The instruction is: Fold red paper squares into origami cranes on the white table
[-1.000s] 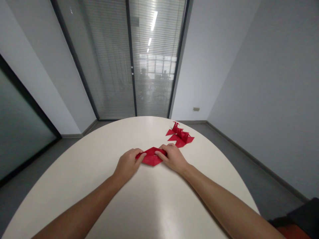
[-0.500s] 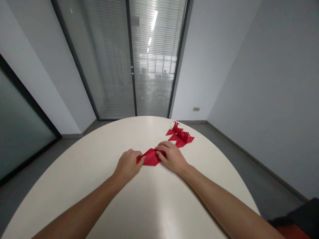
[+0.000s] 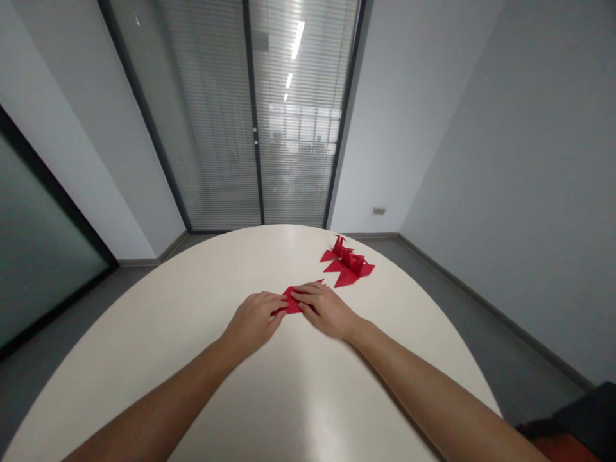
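A folded sheet of red paper (image 3: 292,303) lies on the table between my two hands, partly covered by both. My left hand (image 3: 255,319) pinches its left end, thumb on the near side and fingers along the far side. My right hand (image 3: 328,309) rests over its right part, the fingers bent across the top and the thumb at the near edge. One thin red tip shows beyond the right fingers. Just past that hand, folded red paper cranes (image 3: 350,262) stand close together with their wings spread.
The round white table (image 3: 202,385) curves away on both sides, its far edge near a glass partition with blinds (image 3: 298,173). A dark and red object (image 3: 572,423), perhaps a chair, is at the lower right. Plain walls flank the room.
My right fingers have slid leftward over the paper and my left hand has come slightly right. Less of the red sheet shows between them. The cranes stay practically where they were.
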`<state>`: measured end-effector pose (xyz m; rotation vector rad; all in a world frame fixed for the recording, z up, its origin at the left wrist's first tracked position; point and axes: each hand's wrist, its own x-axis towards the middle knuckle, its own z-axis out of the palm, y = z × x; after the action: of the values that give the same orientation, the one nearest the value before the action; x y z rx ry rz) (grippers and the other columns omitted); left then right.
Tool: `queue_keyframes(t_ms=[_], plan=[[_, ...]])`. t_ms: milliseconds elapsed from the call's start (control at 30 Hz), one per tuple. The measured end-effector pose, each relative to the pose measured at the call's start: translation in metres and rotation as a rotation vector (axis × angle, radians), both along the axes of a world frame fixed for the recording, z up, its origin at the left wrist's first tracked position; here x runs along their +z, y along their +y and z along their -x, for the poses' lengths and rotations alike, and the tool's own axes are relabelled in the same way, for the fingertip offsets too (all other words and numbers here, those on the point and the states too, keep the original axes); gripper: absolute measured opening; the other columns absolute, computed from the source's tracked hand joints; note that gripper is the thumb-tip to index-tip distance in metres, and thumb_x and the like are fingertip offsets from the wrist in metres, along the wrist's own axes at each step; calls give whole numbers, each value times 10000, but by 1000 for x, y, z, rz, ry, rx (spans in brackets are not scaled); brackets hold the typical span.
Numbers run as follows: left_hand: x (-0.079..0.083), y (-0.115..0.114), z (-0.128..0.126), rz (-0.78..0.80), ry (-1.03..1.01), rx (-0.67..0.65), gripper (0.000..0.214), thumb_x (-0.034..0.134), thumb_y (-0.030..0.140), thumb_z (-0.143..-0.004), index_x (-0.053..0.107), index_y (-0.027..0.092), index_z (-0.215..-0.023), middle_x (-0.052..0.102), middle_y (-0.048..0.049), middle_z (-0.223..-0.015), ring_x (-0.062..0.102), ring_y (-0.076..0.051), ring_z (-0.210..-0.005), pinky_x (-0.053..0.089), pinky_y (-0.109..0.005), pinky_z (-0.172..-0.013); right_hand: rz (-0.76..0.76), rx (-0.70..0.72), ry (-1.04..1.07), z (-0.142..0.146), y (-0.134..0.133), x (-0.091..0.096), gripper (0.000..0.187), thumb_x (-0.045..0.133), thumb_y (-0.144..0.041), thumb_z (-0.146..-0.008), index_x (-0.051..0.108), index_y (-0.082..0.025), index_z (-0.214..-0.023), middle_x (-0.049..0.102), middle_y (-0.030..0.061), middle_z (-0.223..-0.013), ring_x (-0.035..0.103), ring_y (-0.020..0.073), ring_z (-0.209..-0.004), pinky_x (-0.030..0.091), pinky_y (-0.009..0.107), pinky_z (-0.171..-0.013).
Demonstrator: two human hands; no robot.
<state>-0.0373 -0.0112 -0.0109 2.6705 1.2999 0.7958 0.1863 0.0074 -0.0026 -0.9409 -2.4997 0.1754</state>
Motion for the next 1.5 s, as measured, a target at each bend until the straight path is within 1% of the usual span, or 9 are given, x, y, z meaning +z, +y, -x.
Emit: queue_keyframes(t_ms=[133, 233, 333, 500, 567, 700, 1067, 1300, 1500], plan=[[2, -1, 0, 8, 22, 29, 203, 603, 234, -924, 752, 256, -1059, 759, -47, -1109, 681, -233, -1007, 503, -394, -915, 29, -19, -15, 0, -2, 3, 347, 514, -293, -988, 629, -247, -1312, 630, 90, -1354, 548, 273, -1260, 391, 489, -1067], [5, -1, 0, -4, 45, 33, 209, 609, 243, -924, 751, 248, -1078, 754, -55, -1122, 654, -240, -1024, 505, -400, -906, 57, -34, -47, 0, -5, 4, 446, 551, -383, -965, 557, -250, -1391, 584, 109, -1411, 490, 323, -1328, 281, 595, -1115], [5, -1, 1, -20, 72, 28, 216, 590, 250, -939, 748, 232, -1086, 755, -54, -1116, 622, -248, -1009, 505, -409, -883, 67, -74, -56, -1, -5, 2, 438, 501, -378, -990, 535, -253, -1409, 577, 108, -1419, 470, 337, -1350, 200, 655, -1127], [1, 0, 1, -19, 58, 53, 192, 578, 242, -945, 762, 218, -995, 766, -48, -1063, 621, -242, -966, 498, -403, -867, 41, -38, -26, -2, -1, -1, 381, 512, -333, -989, 610, -212, -1336, 622, 122, -1364, 504, 311, -1328, 364, 539, -1092], [1, 0, 1, -7, 50, 62, 185, 580, 242, -942, 758, 219, -986, 768, -52, -1035, 633, -238, -934, 500, -394, -844, 17, -7, -7, -2, 0, 1, 341, 521, -313, -987, 649, -211, -1287, 649, 117, -1326, 542, 295, -1290, 402, 502, -1075], [3, -1, 0, 6, 60, 82, 191, 558, 222, -945, 745, 207, -984, 770, -55, -998, 640, -237, -885, 493, -385, -808, 6, 14, 30, 0, 0, 2, 297, 472, -279, -1013, 712, -215, -1176, 698, 84, -1250, 604, 250, -1206, 431, 443, -1058], [2, -2, 0, 43, 72, 121, 194, 544, 187, -937, 735, 221, -953, 762, -44, -955, 645, -228, -870, 482, -346, -782, 75, -131, 136, -2, 3, -6, 196, 518, -213, -982, 712, -182, -988, 734, 82, -1019, 648, 214, -1006, 490, 344, -904], [2, -3, 3, 58, 23, 142, 246, 560, 169, -915, 732, 236, -1078, 761, -55, -1000, 662, -226, -890, 505, -349, -802, 76, -178, 135, -3, 5, -9, 167, 559, -200, -950, 709, -186, -1023, 729, 83, -1019, 641, 220, -999, 497, 346, -880], [2, -3, 3, 49, 37, 72, 326, 552, 102, -895, 735, 284, -1094, 763, -22, -1067, 650, -226, -943, 504, -370, -852, 82, -196, 165, -5, 6, -12, 247, 580, -165, -920, 694, -222, -1130, 725, 71, -1090, 639, 225, -1029, 515, 356, -875]])
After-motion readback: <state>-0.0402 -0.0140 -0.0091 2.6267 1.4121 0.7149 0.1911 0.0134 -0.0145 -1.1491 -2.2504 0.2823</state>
